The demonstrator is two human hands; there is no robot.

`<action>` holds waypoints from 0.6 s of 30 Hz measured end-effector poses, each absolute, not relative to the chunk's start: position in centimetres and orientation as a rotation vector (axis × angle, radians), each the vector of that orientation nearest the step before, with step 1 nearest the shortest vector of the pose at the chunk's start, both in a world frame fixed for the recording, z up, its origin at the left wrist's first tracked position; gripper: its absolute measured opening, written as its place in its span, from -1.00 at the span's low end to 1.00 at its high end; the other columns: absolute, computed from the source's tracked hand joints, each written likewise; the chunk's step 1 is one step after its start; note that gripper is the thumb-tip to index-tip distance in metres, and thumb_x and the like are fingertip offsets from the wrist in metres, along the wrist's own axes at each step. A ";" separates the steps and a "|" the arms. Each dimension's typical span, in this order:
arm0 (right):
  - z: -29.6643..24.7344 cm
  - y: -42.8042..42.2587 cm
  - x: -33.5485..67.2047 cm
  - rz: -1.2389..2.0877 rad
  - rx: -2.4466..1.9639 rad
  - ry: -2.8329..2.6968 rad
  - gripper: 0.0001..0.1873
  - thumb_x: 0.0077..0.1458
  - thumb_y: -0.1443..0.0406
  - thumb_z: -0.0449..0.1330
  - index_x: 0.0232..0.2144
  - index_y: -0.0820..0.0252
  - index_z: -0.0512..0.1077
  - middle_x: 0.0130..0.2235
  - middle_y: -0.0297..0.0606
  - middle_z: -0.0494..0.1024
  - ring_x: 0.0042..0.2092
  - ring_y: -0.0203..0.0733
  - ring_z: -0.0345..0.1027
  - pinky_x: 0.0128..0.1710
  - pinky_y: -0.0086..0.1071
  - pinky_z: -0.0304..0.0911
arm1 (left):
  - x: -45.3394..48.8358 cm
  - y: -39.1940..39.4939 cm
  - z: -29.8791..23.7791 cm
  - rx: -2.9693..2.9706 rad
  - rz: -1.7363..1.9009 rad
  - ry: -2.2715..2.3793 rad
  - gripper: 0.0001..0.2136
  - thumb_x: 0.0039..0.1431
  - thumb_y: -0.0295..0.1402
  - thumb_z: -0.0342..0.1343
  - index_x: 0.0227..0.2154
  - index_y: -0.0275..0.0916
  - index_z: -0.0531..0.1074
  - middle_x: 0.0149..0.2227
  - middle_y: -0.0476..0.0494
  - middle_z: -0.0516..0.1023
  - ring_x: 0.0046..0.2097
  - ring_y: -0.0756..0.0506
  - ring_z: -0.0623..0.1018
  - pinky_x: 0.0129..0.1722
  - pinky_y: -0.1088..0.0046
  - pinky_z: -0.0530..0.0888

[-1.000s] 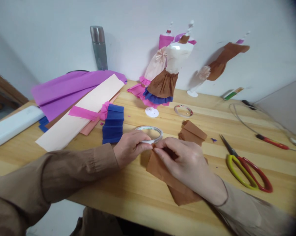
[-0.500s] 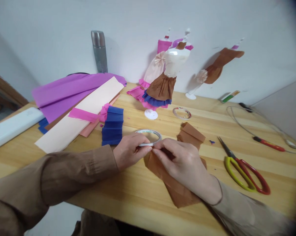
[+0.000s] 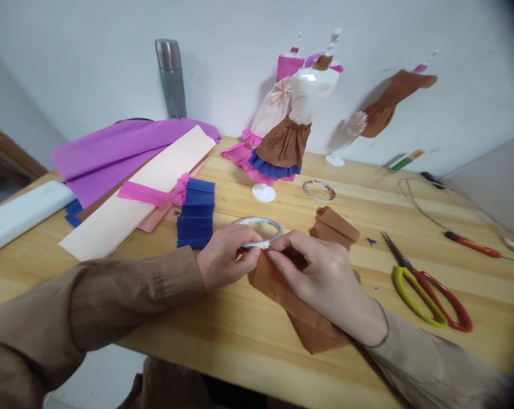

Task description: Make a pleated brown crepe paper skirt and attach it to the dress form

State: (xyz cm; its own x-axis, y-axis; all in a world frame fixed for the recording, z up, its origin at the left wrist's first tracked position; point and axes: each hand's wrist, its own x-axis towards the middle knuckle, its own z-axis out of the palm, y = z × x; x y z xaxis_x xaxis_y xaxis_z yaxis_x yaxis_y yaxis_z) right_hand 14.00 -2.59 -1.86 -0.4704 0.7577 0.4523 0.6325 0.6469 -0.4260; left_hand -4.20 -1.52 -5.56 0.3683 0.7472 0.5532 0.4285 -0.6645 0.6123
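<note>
My left hand (image 3: 225, 258) is closed, thumb and fingers pinching the near left side of a white roll of tape (image 3: 262, 221) above the table. At the roll's near right edge, the thumb and fingers of my right hand (image 3: 325, 278) are pinched together; the fingertips touch the tape, and its loose end is too small to make out. Beneath my right hand lies a folded piece of brown crepe paper (image 3: 310, 324), partly hidden by it. A pleated blue paper strip (image 3: 196, 213) rests just beyond my left hand.
Scissors (image 3: 423, 289) with yellow and red handles lie at the right, near a red-handled tool with a cord (image 3: 472, 245). Small dress forms in paper clothes (image 3: 285, 142) stand behind, beside a clear tape ring (image 3: 319, 191). Paper sheets (image 3: 146, 187) and a grey flask (image 3: 171, 79) are left.
The roll of tape has tilted slightly, showing more of its opening, and my right fingertips have shifted a little right from my left thumb. The camera view has moved slightly.
</note>
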 end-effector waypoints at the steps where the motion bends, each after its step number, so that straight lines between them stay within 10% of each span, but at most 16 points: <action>1: -1.9 -2.6 14.0 0.266 -1.081 -2.247 -0.91 0.13 0.39 0.11 -0.41 0.15 0.36 -0.48 -0.34 0.53 -0.50 -0.31 0.39 -0.47 -0.44 0.26 | -4.2 -1.5 -5.5 2.264 1.201 1.023 -0.89 0.11 -0.53 -0.03 -0.46 -0.29 0.38 -0.55 0.03 0.36 -0.51 0.07 0.30 -0.46 0.56 0.28; 18: -1.6 -2.6 14.0 0.236 -1.086 -2.250 -0.89 0.11 0.40 0.14 -0.46 0.19 0.40 -0.52 -0.35 0.48 -0.50 -0.32 0.34 -0.46 -0.45 0.23 | -4.7 -1.3 -5.6 2.142 1.097 0.959 -0.82 0.24 -0.38 -0.06 -0.34 -0.31 0.42 -0.42 -0.08 0.49 -0.37 0.00 0.46 -0.35 0.51 0.34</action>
